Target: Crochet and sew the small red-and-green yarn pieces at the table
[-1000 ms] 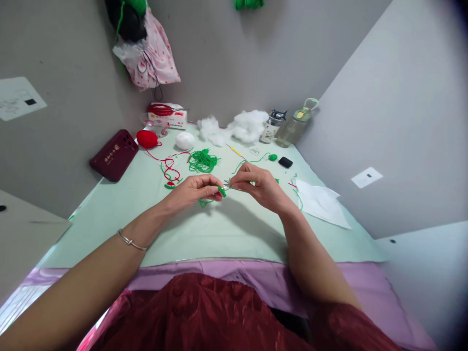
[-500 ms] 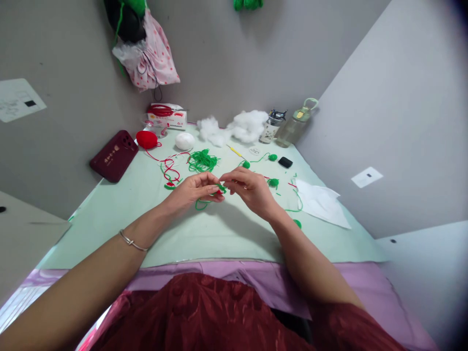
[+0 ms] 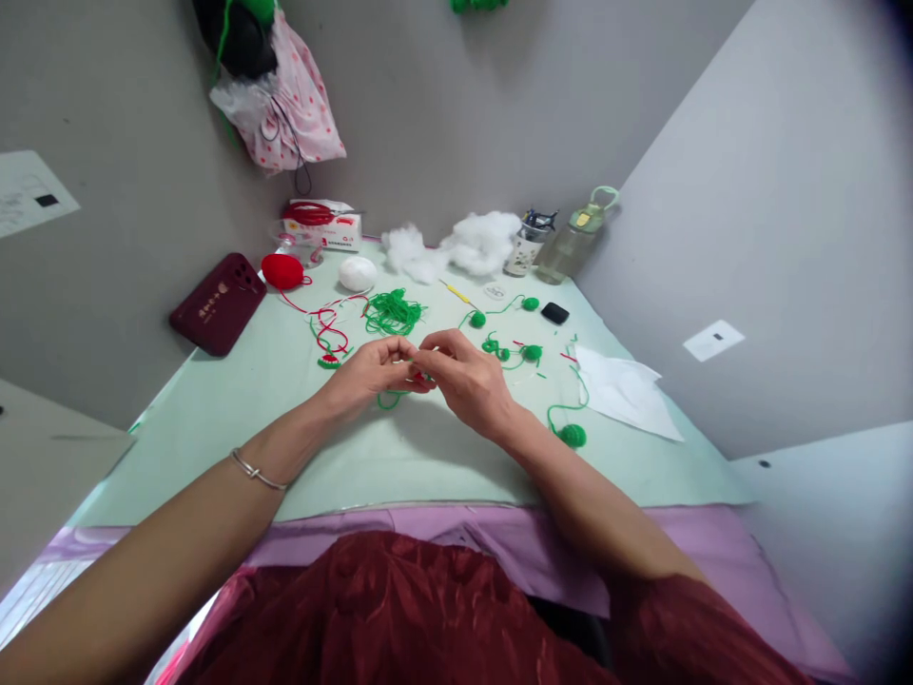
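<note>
My left hand (image 3: 363,379) pinches a small red and green crocheted piece (image 3: 422,379) above the middle of the table; fingers hide most of it. A loop of green yarn (image 3: 389,403) hangs below that hand. Closed and bent over the piece, my right hand (image 3: 467,382) meets the left fingertips; whatever its fingers pinch is hidden. To the left lies a similar red and green crocheted piece (image 3: 329,362). Behind my hands is a tangle of green yarn (image 3: 394,312). Small green crocheted balls (image 3: 532,353) lie to the right, one larger ball (image 3: 572,436) nearer me.
Along the back stand a red yarn ball (image 3: 282,272), a white yarn ball (image 3: 358,275), stuffing (image 3: 483,244), a pen cup (image 3: 524,252) and a bottle (image 3: 571,247). A yellow-handled hook (image 3: 457,294) lies before them. A phone (image 3: 219,304) leans at left; white paper (image 3: 628,392) lies right.
My right hand has moved slightly left and turned over the crocheted piece, covering more of it. The left hand keeps its hold. The view has shifted a little.
</note>
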Available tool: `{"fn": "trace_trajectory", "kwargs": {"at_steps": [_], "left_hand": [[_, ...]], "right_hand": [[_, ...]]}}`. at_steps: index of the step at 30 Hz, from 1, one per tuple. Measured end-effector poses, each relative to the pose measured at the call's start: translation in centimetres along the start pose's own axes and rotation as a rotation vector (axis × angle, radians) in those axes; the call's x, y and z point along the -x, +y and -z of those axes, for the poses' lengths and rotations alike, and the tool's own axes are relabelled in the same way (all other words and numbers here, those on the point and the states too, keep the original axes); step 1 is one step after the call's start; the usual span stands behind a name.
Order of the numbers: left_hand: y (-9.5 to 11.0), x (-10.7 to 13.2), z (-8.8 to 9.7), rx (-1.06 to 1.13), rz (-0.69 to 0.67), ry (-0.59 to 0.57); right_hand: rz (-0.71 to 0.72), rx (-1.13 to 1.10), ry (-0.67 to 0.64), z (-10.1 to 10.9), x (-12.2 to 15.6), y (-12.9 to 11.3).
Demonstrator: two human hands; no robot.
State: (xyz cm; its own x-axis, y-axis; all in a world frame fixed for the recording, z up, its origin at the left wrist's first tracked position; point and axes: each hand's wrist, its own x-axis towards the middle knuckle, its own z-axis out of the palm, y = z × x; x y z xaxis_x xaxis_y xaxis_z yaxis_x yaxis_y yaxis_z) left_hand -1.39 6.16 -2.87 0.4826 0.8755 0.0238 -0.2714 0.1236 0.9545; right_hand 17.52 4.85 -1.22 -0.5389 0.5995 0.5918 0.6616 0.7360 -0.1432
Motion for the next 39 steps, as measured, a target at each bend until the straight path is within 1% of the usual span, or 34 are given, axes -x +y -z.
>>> {"fn": "trace_trajectory", "kwargs": {"at_steps": [5, 7, 9, 10, 13, 14, 15, 16, 17, 18, 20, 21, 22, 25, 27, 31, 33, 36, 39], "left_hand": [[0.2, 0.1, -0.1, -0.015, 0.010, 0.012], [0.2, 0.1, -0.1, -0.025, 0.008, 0.021], [0.2, 0.2, -0.1, -0.037, 0.003, 0.017], [0.2, 0.2, -0.2, -0.043, -0.001, 0.007], [0.5, 0.4, -0.4, -0.070, -0.019, -0.041], [0.6, 0.4, -0.5, -0.086, -0.022, -0.054], [0.6, 0.4, -0.5, -0.104, -0.025, -0.058], [0.7, 0.4, -0.5, -0.125, -0.026, -0.047], [0.7, 0.3, -0.5, -0.146, -0.027, -0.020], [0.8, 0.3, -0.4, -0.164, -0.027, 0.015], [0.8, 0.2, -0.2, -0.182, -0.036, 0.073], [0.9, 0.2, -0.2, -0.179, -0.044, 0.086], [0.9, 0.2, -0.1, -0.171, -0.050, 0.088], [1.0, 0.3, -0.1, -0.154, -0.059, 0.078], [0.9, 0.3, -0.1, -0.157, -0.059, 0.078], [0.8, 0.3, 0.1, -0.165, -0.056, 0.061], [0.9, 0.3, 0.2, -0.179, -0.057, 0.058], [0.9, 0.3, 0.3, -0.199, -0.068, 0.060], [1.0, 0.3, 0.4, -0.204, -0.075, 0.058]], "right_hand": [[0.023, -0.086, 0.118, -0.3, -0.1, -0.4], [-0.004, -0.170, 0.139, -0.1, -0.3, -0.7], [-0.079, -0.348, 0.136, 0.2, -0.6, -0.8], [-0.137, -0.486, 0.120, 0.3, -0.8, -0.8], [-0.359, -0.969, -0.001, 0.6, -1.2, -0.7], [-0.425, -1.092, -0.057, 0.8, -1.4, -0.6], [-0.470, -1.179, -0.106, 1.0, -1.5, -0.4], [-0.499, -1.235, -0.129, 1.3, -1.7, -0.3], [-0.514, -1.271, -0.120, 1.7, -1.8, -0.1], [-0.520, -1.299, -0.079, 2.1, -1.9, 0.0], [-0.522, -1.335, 0.049, 2.9, -2.0, 0.5], [-0.524, -1.335, 0.099, 3.3, -2.0, 0.8], [-0.528, -1.318, 0.122, 3.6, -2.0, 1.1], [-0.529, -1.176, 0.078, 4.0, -1.8, 1.9], [-0.468, -1.017, 0.054, 3.9, -1.6, 2.2], [-0.254, -0.626, 0.061, 3.7, -1.4, 2.4], [-0.173, -0.476, 0.032, 3.6, -1.3, 2.4], [-0.107, -0.368, -0.014, 3.7, -1.1, 2.5], [-0.093, -0.321, -0.016, 3.7, -1.0, 2.8]]}}
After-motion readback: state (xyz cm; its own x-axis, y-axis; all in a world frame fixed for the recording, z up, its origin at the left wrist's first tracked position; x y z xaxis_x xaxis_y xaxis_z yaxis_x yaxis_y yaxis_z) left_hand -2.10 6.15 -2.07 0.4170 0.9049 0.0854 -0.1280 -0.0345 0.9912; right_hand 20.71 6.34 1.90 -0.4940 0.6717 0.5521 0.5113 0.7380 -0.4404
